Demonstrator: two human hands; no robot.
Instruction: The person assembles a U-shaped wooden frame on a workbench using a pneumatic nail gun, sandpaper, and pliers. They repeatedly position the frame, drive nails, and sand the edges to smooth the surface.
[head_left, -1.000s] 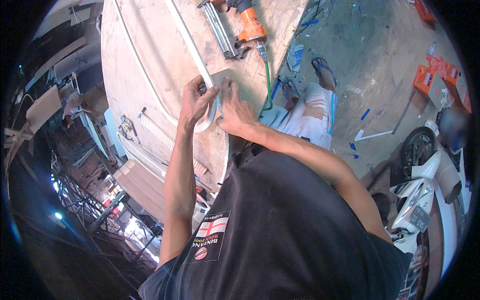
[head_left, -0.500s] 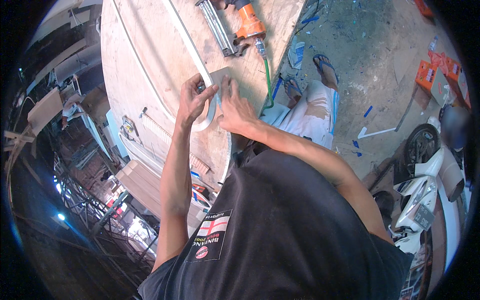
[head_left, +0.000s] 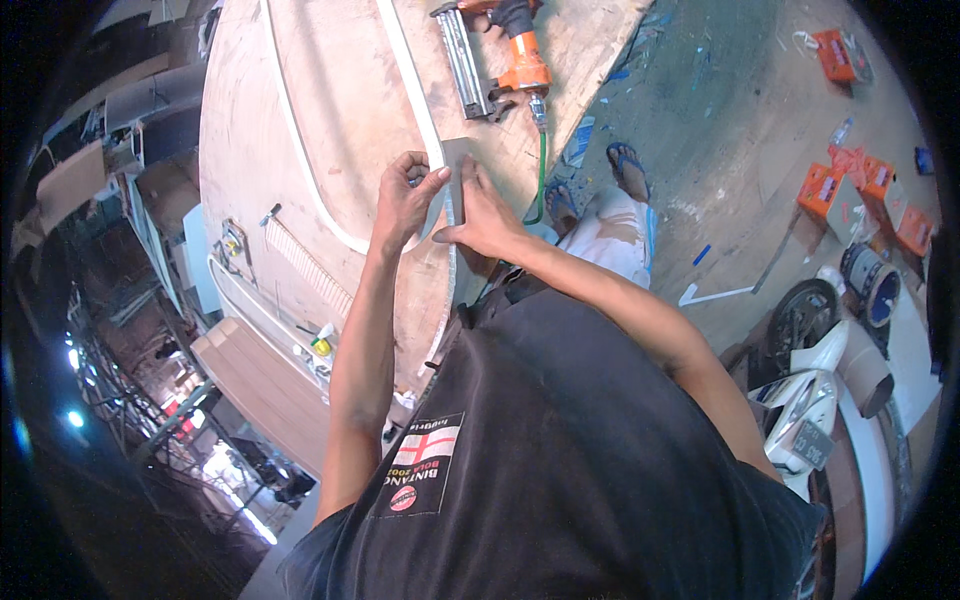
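My left hand (head_left: 408, 200) pinches a narrow white flexible strip (head_left: 412, 85) between thumb and fingertips, beside the edge of a grey-brown board (head_left: 457, 152). Flat against that board lies my right hand (head_left: 485, 218), fingers stretched and thumb spread toward the board's near edge. The strip runs from my left hand to the far side of the pale wooden tabletop (head_left: 350, 110). Another white length (head_left: 290, 125) curves round toward my left wrist. An orange-and-black air nailer (head_left: 523, 62) rests beyond my right hand, a green hose (head_left: 543, 175) attached.
A hammer-like tool with a ribbed pale handle (head_left: 300, 260) and a small metal tool (head_left: 232, 240) lie at the table's left. Brown panels (head_left: 265, 385) stand lower left. Sandalled feet (head_left: 628, 170) are on the floor. Orange-and-white boxes (head_left: 832, 205) and a white motorbike (head_left: 805, 400) are at right.
The view has shifted, so the table and nailer sit differently in it. My right thumb has spread away from the fingers. The board appears tilted more on edge between my hands.
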